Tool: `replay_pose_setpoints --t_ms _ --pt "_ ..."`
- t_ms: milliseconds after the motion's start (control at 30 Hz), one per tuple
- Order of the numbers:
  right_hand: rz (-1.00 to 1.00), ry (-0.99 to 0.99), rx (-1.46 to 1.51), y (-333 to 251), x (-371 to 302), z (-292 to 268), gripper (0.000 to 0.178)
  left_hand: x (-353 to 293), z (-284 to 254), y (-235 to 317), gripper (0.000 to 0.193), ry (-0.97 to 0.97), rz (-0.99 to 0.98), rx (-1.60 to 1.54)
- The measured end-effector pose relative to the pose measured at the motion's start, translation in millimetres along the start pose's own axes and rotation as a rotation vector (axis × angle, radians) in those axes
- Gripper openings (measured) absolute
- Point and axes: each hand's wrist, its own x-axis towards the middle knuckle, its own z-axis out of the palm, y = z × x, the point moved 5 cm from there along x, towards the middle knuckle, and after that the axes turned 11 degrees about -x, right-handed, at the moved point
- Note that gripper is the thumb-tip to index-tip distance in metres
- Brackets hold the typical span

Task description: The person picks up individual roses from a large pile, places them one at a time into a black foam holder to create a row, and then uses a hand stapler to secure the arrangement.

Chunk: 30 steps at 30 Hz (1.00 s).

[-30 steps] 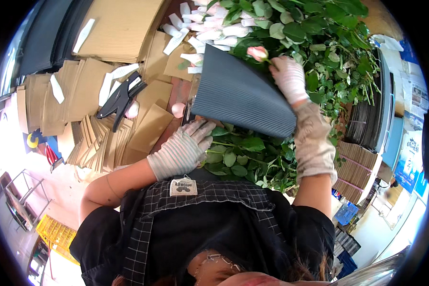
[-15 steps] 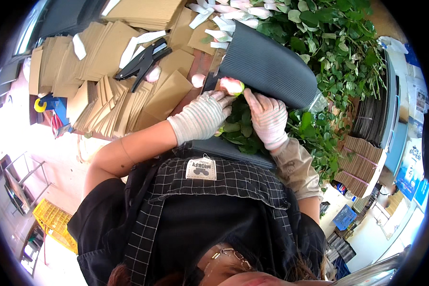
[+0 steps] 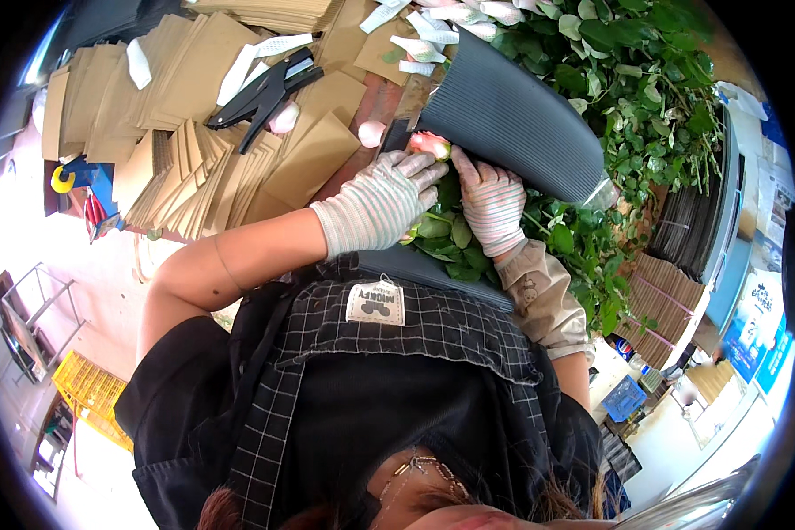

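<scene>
Head cam, the only view I've got. Both gloved hands are up near the middle of the frame, working a pink rosebud [image 3: 430, 144]. The left hand [image 3: 382, 200] has its fingers curled around the bud from the 9 o'clock side, fingertips touching it. The right hand [image 3: 490, 201] sits just beside it at 3 o'clock, fingers pointing up and pressed against the bud and the stems below, so both hands look closed on that one flower. How tight the grasp is, I can't tell.

Right behind the bud, at 1 o'clock, there's a dark grey corrugated sleeve [image 3: 512, 119] wrapped around a bunch, and the bud sits at its lower edge. Green leaves [image 3: 645, 79] spill out past it toward 2 o'clock, and more foliage lies under the hands.

Over at 10 to 11 o'clock the table is covered in brown paper sheets [image 3: 194, 168], fanned in stacks, with a black stapler [image 3: 261, 93] lying on top. White wrapped buds [image 3: 433, 35] lie in a row at 12 o'clock. A yellow tape roll [image 3: 62, 179] sits at 9 o'clock near the table edge. A yellow crate [image 3: 88, 397] is on the floor at 8 o'clock.
</scene>
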Motion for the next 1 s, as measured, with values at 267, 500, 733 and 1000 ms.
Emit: replay_pose_setpoints --t_ms 267,500,733,1000 --pt "-0.086 -0.251 0.135 -10 13 -47 0.055 -1 -4 -12 0.039 -0.006 0.016 -0.139" --pt "-0.199 -0.213 0.346 -12 -2 -18 0.067 -66 -56 -64 0.029 0.443 -0.237 -0.375" --pt "-0.201 -0.029 0.439 -6 13 -72 0.063 -32 -69 -92 0.032 0.652 -0.39 -0.668" --pt "0.088 0.931 0.348 84 -52 -195 0.046 21 -159 -13 0.052 0.661 0.206 -0.491"
